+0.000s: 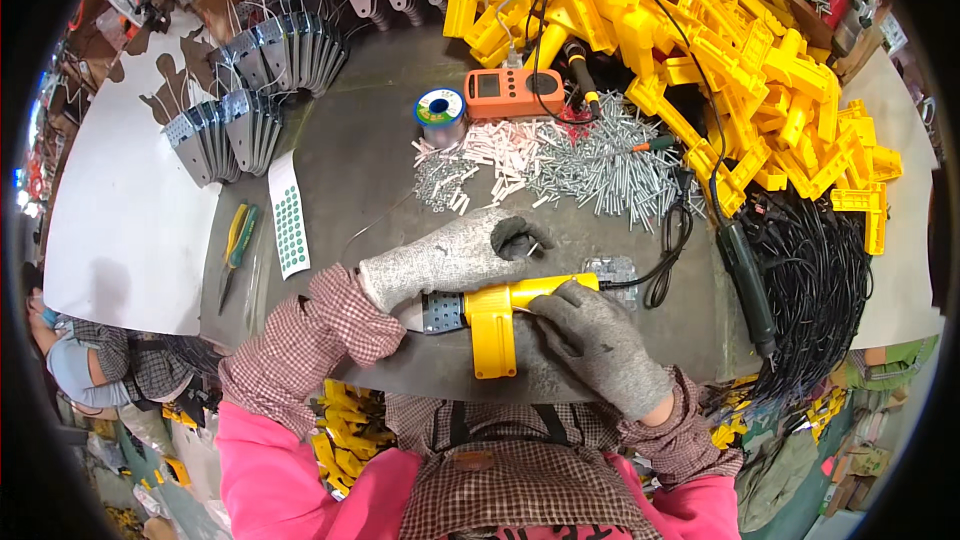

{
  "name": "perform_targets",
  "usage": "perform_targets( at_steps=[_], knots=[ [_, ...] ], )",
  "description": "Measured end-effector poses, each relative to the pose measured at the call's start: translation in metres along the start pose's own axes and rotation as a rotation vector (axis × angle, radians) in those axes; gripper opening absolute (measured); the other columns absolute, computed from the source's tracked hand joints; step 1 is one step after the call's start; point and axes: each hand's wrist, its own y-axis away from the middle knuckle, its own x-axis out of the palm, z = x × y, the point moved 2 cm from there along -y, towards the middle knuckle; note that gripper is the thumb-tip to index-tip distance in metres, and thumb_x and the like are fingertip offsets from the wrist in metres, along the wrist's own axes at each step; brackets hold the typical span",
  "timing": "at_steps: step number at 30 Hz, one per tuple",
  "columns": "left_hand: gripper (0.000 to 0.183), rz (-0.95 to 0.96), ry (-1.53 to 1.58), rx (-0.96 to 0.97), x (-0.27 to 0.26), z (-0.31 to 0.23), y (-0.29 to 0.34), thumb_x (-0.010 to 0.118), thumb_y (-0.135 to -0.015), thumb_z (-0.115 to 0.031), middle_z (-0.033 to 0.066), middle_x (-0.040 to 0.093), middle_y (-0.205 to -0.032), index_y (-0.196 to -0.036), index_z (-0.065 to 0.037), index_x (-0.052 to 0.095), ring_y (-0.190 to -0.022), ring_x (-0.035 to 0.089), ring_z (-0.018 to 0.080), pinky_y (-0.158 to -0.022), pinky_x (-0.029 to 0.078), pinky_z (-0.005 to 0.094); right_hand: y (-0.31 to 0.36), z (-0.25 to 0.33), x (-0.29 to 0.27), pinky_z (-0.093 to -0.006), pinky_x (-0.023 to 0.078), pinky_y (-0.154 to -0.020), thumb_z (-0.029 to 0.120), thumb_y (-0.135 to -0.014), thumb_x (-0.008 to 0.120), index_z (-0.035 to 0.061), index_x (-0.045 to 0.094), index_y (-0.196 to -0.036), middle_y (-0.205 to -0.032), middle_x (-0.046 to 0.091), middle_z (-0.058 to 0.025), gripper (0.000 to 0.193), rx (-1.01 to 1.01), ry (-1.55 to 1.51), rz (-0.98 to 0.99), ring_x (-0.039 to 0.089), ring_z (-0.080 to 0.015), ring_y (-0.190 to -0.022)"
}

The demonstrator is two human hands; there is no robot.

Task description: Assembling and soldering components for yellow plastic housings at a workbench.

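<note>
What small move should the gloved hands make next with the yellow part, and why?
Probably bring the left hand back over the yellow part, which the right hand steadies on the table. The left fingers seem to pinch something small just above it, likely a screw from the pile.

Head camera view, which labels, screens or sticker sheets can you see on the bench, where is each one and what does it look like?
Orange meter: top centre of the bench, beside the yellow parts pile; rectangular, small grey screen, dark round dial.
Sticker sheet: left of centre, above the left hand; narrow white strip with rows of green dots.
Solder spool: left of the meter; round, its face label pale with a blue-green ring.
</note>
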Motion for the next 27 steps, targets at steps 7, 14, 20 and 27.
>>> perform_targets(
  at_steps=[7,14,20,27],
  knots=[
    [0.039,-0.015,-0.212,0.04,0.001,-0.005,-0.004,0.061,-0.088,-0.014,0.0155,0.065,-0.114,-0.125,-0.004,0.058,-0.106,0.062,0.027,-0.096,0.048,0.0363,0.004,-0.001,0.009,-0.0426,0.051,-0.078,0.009,-0.081,0.067,0.0079,0.064,-0.107,-0.095,0.058,-0.0134,0.027,0.026,0.077,0.074,0.061,-0.034,-0.09],
    [0.038,0.029,-0.259,0.078,0.001,0.0,-0.001,0.059,-0.089,-0.012,0.0154,0.065,-0.116,-0.126,-0.004,0.058,-0.111,0.06,0.0272,-0.099,0.046,0.0377,0.002,0.0,0.009,-0.0422,0.05,-0.079,0.009,-0.082,0.065,0.0061,0.062,-0.108,-0.096,0.057,-0.0137,0.027,-0.036,0.032,0.071,0.061,-0.0338,-0.092],
    [0.037,0.051,-0.178,0.008,0.002,-0.01,0.002,0.058,-0.09,-0.013,0.0165,0.065,-0.116,-0.126,-0.003,0.058,-0.112,0.06,0.029,-0.099,0.046,0.0382,0.0,0.004,0.009,-0.0424,0.051,-0.08,0.012,-0.085,0.064,0.006,0.061,-0.109,-0.098,0.057,-0.0137,0.025,-0.07,0.029,0.031,0.062,-0.0336,-0.093],
    [0.036,0.04,-0.381,0.26,0.0,0.002,0.011,0.057,-0.09,-0.017,0.0188,0.059,-0.118,-0.124,-0.004,0.058,-0.111,0.057,0.0344,-0.096,0.048,0.0417,-0.004,0.002,0.015,-0.0427,0.05,-0.084,0.011,-0.084,0.062,0.0063,0.06,-0.11,-0.101,0.057,-0.0128,0.026,-0.031,0.068,0.05,0.061,-0.0317,-0.096]
  ],
)
